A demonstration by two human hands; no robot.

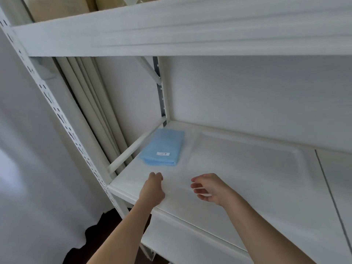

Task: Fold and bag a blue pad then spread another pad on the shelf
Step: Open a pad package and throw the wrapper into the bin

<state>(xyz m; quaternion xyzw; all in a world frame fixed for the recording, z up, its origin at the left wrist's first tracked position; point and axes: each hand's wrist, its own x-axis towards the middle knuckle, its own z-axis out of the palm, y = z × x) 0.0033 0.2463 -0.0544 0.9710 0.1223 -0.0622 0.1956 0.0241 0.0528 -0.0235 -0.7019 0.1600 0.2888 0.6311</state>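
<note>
Right now both of my hands are over the front part of the white shelf [238,168], and neither has anything in it. My left hand [153,189] reaches in near the shelf's front left corner with its fingers curled inward, knuckles up, closed around nothing that I can see; whether the fingertips touch the surface I cannot tell. My right hand [208,188] hangs a little to the right of it, palm turned toward the left, its fingers [198,185] loosely bent and spread slightly apart, also empty. The folded blue pad [163,147] lies flat farther back on the shelf, on the left side, close beside the white side rail [133,147] of the rack. It sits beyond my left fingertips and apart from them, with bare shelf between, and it is well off to the left and back of my right fingers. A small white label [163,153] shows on the pad's top near its front edge. Behind the rail, several pale rolled or tubular pieces [89,103] lean upright against the wall. Another white shelf board [171,31] runs overhead.
</note>
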